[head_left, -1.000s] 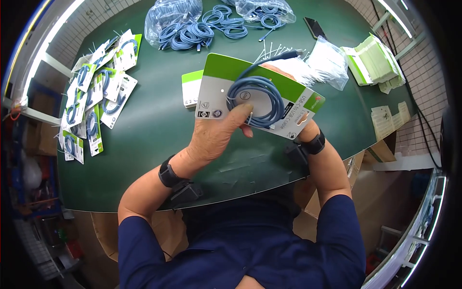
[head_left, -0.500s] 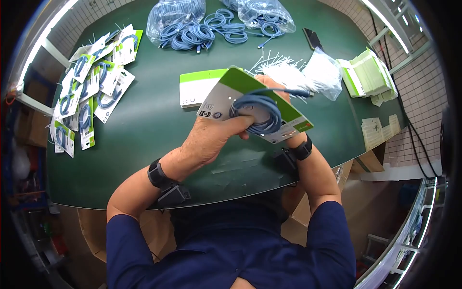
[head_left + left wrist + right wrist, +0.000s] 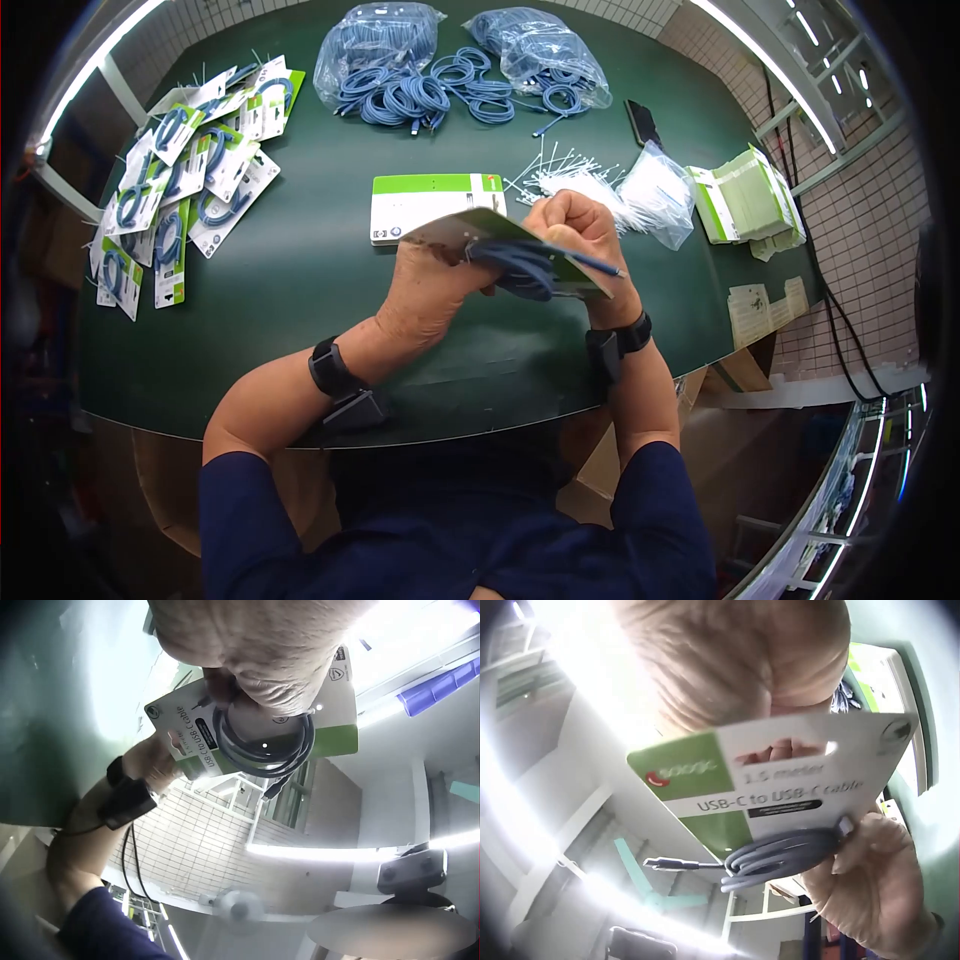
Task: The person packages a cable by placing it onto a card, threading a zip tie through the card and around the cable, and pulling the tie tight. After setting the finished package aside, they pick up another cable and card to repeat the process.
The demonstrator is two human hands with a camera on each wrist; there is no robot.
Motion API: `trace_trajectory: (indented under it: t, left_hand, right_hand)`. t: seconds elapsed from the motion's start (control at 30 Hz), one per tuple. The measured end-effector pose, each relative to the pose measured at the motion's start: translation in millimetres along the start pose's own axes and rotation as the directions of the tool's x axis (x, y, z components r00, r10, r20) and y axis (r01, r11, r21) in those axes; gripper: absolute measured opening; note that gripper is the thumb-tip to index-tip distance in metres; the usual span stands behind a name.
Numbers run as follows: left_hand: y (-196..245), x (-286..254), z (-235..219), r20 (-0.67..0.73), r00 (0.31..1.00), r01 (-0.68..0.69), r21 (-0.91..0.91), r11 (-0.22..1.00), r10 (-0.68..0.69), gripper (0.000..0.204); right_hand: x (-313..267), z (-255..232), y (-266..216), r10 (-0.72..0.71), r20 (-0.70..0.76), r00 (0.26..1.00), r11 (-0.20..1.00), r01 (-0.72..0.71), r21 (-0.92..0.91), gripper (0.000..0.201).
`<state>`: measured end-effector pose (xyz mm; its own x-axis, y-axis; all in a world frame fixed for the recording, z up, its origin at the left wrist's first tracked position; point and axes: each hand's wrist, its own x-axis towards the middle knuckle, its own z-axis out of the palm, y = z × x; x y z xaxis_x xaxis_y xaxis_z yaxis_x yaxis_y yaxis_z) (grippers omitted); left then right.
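Note:
My left hand [image 3: 425, 290] grips a white and green packaging card [image 3: 445, 230], thumb over a coiled blue USB-C cable [image 3: 520, 268] on its face. The card tilts steeply in the head view. In the right wrist view the card [image 3: 705, 761] shows its printed front, with the coil [image 3: 780, 859] near one end and a cable plug sticking out. My right hand [image 3: 590, 235] is behind the card with its fingers curled; fingertips show through the hanger hole in the right wrist view. I cannot tell what they pinch there.
A stack of cards [image 3: 430, 208] lies ahead. Loose white cable ties [image 3: 570, 170] and a bag of ties [image 3: 660, 195] are to its right, near more cards [image 3: 745, 205] and a phone [image 3: 642, 122]. Carded cables [image 3: 170, 240] pile up left; blue cables [image 3: 405, 98] and bags [image 3: 375, 45] stand behind.
The card has tipped from facing the head camera to nearly edge-on and dropped slightly. My right hand, earlier mostly hidden behind it, now shows above its right part.

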<state>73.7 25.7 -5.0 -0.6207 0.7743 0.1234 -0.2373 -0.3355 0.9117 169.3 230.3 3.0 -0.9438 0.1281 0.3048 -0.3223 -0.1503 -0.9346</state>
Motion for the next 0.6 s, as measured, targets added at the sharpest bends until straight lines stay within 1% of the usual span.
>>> trace_trajectory:
  t: [0.07, 0.1, 0.13, 0.17, 0.2, 0.23, 0.3, 0.33, 0.37, 0.4, 0.43, 0.5, 0.53, 0.6]
  left_hand:
    - [8.5, 0.5, 3.5, -0.039, 0.997, 0.064, -0.128, 0.99, -0.07, 0.019]
    - [11.1, -0.4, 4.4, -0.058, 0.992, 0.099, -0.19, 0.977, -0.111, 0.02]
    - [13.6, -0.8, 4.8, -0.066, 0.99, 0.113, -0.181, 0.977, -0.127, 0.02]
    - [16.3, 0.0, 5.0, -0.1, 0.987, 0.1, -0.232, 0.968, -0.126, 0.022]
    - [18.1, 1.6, 4.7, -0.135, 0.983, 0.081, -0.281, 0.956, -0.124, 0.025]
    - [18.2, 2.8, 3.6, -0.171, 0.978, 0.06, -0.33, 0.942, -0.122, 0.028]
    - [16.0, 5.5, 1.1, -0.183, 0.975, 0.056, -0.342, 0.938, -0.124, 0.03]
    - [15.2, 7.3, 0.1, -0.185, 0.976, 0.043, -0.36, 0.932, -0.116, 0.033]
    - [14.4, 7.9, -0.8, -0.185, 0.977, 0.03, -0.379, 0.925, -0.107, 0.035]
    - [14.8, 7.1, -0.9, -0.186, 0.976, 0.036, -0.376, 0.926, -0.113, 0.035]
    - [16.4, 6.3, 0.3, -0.169, 0.976, 0.065, -0.373, 0.926, -0.136, 0.036]
    - [19.5, 5.9, 3.0, -0.134, 0.974, 0.124, -0.367, 0.922, -0.184, 0.037]
    - [20.1, 5.8, 2.7, -0.132, 0.972, 0.133, -0.365, 0.921, -0.193, 0.037]
    - [22.6, 5.9, -1.5, -0.073, 0.979, 0.157, -0.317, 0.935, -0.189, 0.036]
  right_hand:
    - [0.2, -6.2, 10.3, -0.019, -0.044, 0.999, 0.984, 0.027, 0.176, 0.011]
    - [-0.4, -8.9, 12.4, -0.011, -0.051, 0.999, 0.981, 0.021, 0.193, 0.011]
    - [1.2, -9.6, 10.8, 0.018, -0.113, 0.993, 0.963, 0.014, 0.27, 0.013]
    - [2.4, -6.9, 10.3, 0.05, -0.17, 0.984, 0.939, 0.012, 0.344, 0.018]
    - [2.5, -1.9, 8.7, 0.054, -0.17, 0.984, 0.933, 0.011, 0.359, 0.018]
    - [4.2, 8.4, -1.1, 0.039, -0.255, 0.966, 0.926, 0.061, 0.373, 0.022]
    - [4.8, 22.9, -12.1, 0.018, -0.419, 0.908, 0.91, 0.158, 0.383, 0.03]
    - [3.4, 23.9, -7.1, 0.024, -0.418, 0.908, 0.907, 0.157, 0.392, 0.03]
    - [1.2, 23.5, -0.5, -0.008, -0.419, 0.908, 0.963, 0.12, 0.243, 0.033]
    - [-1.2, 23.8, 4.8, -0.04, -0.417, 0.908, 0.993, 0.083, 0.086, 0.036]
    - [-2.9, 24.3, 7.2, -0.071, -0.411, 0.909, 0.996, 0.044, -0.074, 0.039]
    - [-3.0, 21.3, 10.6, -0.066, -0.432, 0.899, 0.996, 0.036, -0.078, 0.04]
    - [-1.8, 21.1, 10.8, -0.062, -0.448, 0.892, 0.996, 0.026, -0.085, 0.042]
    - [-1.1, 20.1, 8.5, -0.056, -0.471, 0.88, 0.996, 0.017, -0.087, 0.043]
